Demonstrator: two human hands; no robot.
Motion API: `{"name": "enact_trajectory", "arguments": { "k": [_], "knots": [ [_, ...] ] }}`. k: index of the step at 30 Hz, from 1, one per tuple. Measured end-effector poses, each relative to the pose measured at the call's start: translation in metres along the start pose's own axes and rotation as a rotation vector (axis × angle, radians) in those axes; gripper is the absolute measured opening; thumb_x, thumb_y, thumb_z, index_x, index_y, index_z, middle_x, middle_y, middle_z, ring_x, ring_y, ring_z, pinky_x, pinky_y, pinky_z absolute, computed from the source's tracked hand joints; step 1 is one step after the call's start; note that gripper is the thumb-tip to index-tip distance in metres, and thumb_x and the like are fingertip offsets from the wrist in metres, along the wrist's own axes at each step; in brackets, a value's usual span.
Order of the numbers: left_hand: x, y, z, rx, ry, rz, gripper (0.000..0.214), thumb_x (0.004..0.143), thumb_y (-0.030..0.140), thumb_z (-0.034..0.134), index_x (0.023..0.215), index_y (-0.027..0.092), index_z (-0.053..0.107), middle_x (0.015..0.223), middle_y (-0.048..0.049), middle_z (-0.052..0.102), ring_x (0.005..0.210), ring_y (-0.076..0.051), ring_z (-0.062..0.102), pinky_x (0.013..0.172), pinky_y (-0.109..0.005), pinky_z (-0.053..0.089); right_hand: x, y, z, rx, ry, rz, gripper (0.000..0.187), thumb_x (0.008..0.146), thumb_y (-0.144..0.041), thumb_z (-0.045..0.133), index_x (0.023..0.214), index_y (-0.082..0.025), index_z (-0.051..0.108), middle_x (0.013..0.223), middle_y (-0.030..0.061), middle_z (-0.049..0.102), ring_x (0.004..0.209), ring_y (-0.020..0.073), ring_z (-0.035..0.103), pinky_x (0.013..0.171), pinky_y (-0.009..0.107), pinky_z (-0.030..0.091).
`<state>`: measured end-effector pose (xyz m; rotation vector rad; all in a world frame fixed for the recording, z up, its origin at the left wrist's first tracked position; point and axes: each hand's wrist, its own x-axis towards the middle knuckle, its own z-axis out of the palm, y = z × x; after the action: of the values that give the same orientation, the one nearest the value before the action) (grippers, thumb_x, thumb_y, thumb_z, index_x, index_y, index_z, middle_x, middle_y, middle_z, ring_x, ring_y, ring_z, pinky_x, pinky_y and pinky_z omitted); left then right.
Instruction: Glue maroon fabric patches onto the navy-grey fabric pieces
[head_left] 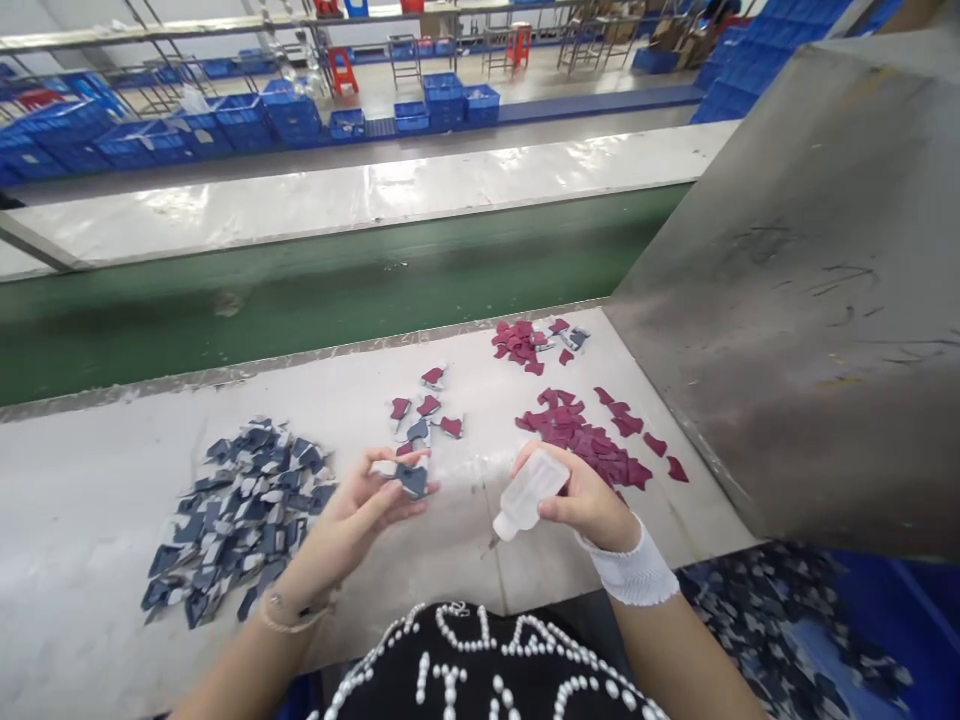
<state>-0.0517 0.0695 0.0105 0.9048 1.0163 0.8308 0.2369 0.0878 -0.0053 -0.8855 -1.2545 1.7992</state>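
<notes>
1. Your right hand is closed around a translucent plastic squeeze bottle, its nozzle tilted down. The bottle looks light, with a thin wall that probably gives, so the body is the place to hold it.
2. Just left of the bottle, your left hand pinches one navy cut piece between thumb and fingers. It looks thin, light and flexible, so an edge seems the best place to take hold.
3. You have one bottle and one held piece. Just beyond the bottle to the left lie about six small maroon-and-grey cut pieces.
4. Left of the bottle is a navy heap, too many to count.
5. Right of the bottle are two maroon piles: a nearer one and a farther one, both too dense to count.
</notes>
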Motion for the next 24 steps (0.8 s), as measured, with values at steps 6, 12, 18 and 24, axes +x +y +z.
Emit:
{"name": "enact_trajectory", "arguments": {
  "k": [6, 12, 18, 24],
  "knots": [
    [0.001, -0.024, 0.033, -0.108, -0.054, 0.021, 0.042, 0.08, 0.019, 0.077, 0.112, 0.024, 0.051, 0.139, -0.0078, 0.053, 0.109, -0.021, 0.069, 0.082, -0.022, 0.056, 0.007, -0.007, 0.014, 0.117, -0.044, -0.036, 0.055, 0.068, -0.062, 0.074, 0.075, -0.025, 0.033, 0.054, -0.0103, 0.035, 0.047, 0.0085, 0.028, 0.044, 0.023, 0.024],
    [-0.008, -0.025, 0.042, 0.044, 0.047, 0.062, 0.04, 0.079, 0.019, 0.078, 0.103, 0.021, 0.046, 0.129, -0.0087, 0.059, 0.091, -0.015, 0.073, 0.08, -0.026, 0.058, 0.0, -0.025, 0.026, 0.045, -0.048, -0.059, 0.034, 0.077, -0.049, 0.072, 0.086, -0.024, 0.052, 0.064, -0.0049, 0.052, 0.054, 0.0126, 0.043, 0.05, 0.026, 0.033],
    [-0.012, -0.016, 0.044, 0.141, 0.0, 0.112, 0.036, 0.079, 0.014, 0.074, 0.097, 0.021, 0.045, 0.118, -0.0072, 0.064, 0.097, -0.016, 0.068, 0.08, -0.027, 0.056, -0.005, -0.048, 0.053, -0.365, -0.056, -0.075, 0.029, 0.081, -0.025, 0.072, 0.108, -0.028, 0.062, 0.097, 0.0004, 0.067, 0.08, 0.0158, 0.065, 0.067, 0.026, 0.05],
    [-0.01, -0.011, 0.044, 0.224, -0.013, 0.165, 0.043, 0.072, 0.01, 0.076, 0.101, 0.023, 0.047, 0.106, -0.0033, 0.059, 0.104, -0.018, 0.063, 0.081, -0.027, 0.053, -0.006, -0.051, 0.073, -0.668, 0.055, -0.158, 0.025, 0.077, -0.031, 0.075, 0.095, -0.024, 0.059, 0.075, -0.0024, 0.064, 0.058, 0.0144, 0.062, 0.051, 0.026, 0.047]
  ]
}}
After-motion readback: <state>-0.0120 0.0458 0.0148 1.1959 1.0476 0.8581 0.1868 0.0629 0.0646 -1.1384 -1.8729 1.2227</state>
